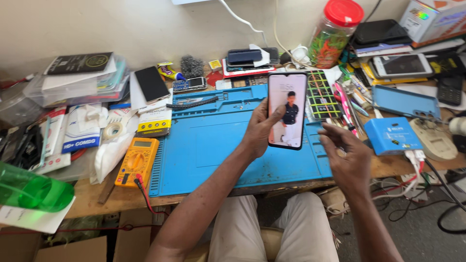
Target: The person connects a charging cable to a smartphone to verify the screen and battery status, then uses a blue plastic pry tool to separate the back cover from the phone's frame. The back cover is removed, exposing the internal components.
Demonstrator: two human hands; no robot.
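My left hand holds a black smartphone upright above the blue repair mat. Its lit screen shows a picture of a standing person. My thumb rests on the screen's left edge. To the right of the phone, my right hand hovers with fingers spread and curled, holding nothing. A green-gridded phone part lies just behind the phone on the mat's far right corner.
A yellow multimeter with red lead lies left of the mat. A red-lidded jar, several phones, a blue box, tape roll, packets and cables crowd the bench. A green bottle lies at the left edge.
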